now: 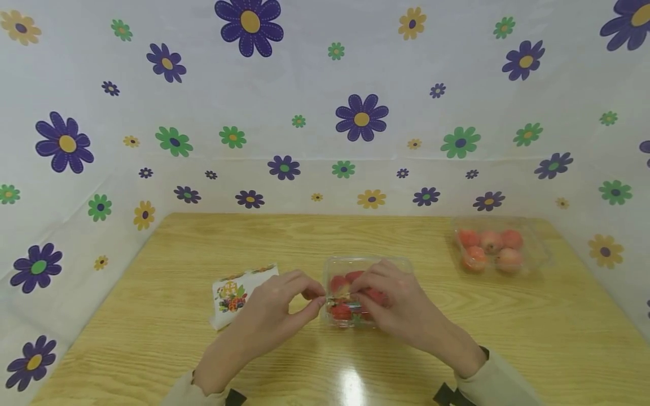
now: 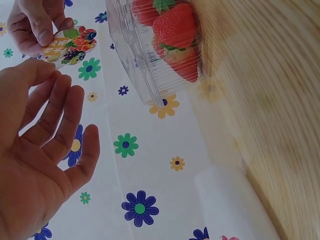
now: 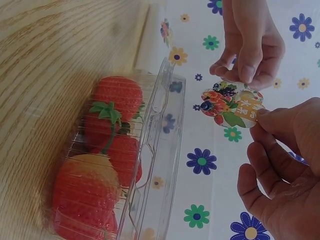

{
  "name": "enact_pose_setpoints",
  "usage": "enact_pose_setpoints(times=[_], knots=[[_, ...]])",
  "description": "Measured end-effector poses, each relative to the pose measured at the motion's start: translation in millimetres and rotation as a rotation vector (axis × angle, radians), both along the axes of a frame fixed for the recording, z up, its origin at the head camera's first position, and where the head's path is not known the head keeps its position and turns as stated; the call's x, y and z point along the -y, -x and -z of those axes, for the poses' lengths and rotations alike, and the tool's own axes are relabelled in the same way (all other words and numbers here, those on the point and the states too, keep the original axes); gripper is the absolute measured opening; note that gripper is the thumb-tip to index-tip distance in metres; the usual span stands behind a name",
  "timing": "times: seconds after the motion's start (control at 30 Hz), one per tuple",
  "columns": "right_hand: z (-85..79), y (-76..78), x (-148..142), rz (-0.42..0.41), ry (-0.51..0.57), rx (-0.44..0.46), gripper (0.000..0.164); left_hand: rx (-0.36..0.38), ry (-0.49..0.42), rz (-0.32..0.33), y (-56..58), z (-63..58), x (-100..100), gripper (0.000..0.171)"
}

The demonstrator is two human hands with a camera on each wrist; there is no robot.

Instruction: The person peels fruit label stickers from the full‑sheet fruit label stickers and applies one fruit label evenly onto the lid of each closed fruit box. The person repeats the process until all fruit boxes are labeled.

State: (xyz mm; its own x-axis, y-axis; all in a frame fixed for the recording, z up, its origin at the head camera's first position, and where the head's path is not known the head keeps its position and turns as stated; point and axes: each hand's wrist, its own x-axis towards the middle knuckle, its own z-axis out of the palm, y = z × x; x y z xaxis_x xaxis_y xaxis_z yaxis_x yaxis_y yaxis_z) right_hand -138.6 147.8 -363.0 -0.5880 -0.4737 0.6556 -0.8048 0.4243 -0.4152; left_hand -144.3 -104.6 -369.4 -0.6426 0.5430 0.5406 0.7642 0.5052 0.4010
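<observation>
A round fruit-print sticker [image 3: 232, 106] with pictures of fruit and orange patches is stretched between both hands, above a clear plastic clamshell box [image 1: 403, 265]. My left hand [image 1: 276, 307] pinches one edge between thumb and forefinger. From the opposite side, my right hand [image 1: 398, 299] pinches the sticker the same way, its other fingers loosely bent. Red strawberries [image 3: 90, 190] with green leaves show through the box walls, one of them pale at the top. In the head view the right hand covers part of the box.
Left of the box lies a white roll of fruit-print stickers [image 1: 244, 290] on the wooden table [image 1: 152, 316]. Another clear box [image 1: 530, 259] with several round reddish fruits [image 1: 491, 242] stands at the back right. A flower-patterned white cloth [image 1: 304, 73] hangs around the back and sides.
</observation>
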Motion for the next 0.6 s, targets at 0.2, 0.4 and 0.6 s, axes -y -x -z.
enact_pose_setpoints(times=[0.2,0.4,0.6], knots=[[-0.1,-0.7,0.0,0.003,-0.004,0.016,0.017,0.004,-0.005,0.014,0.5,0.0,-1.7,0.013],[-1.2,-1.3,-1.0,0.013,-0.006,0.029,0.018,-0.003,-0.014,0.022,1.1,1.0,-4.0,0.012],[-2.7,-1.1,-6.7,0.036,0.002,-0.012,0.022,0.004,-0.026,0.010,0.7,-0.3,-5.3,0.013]])
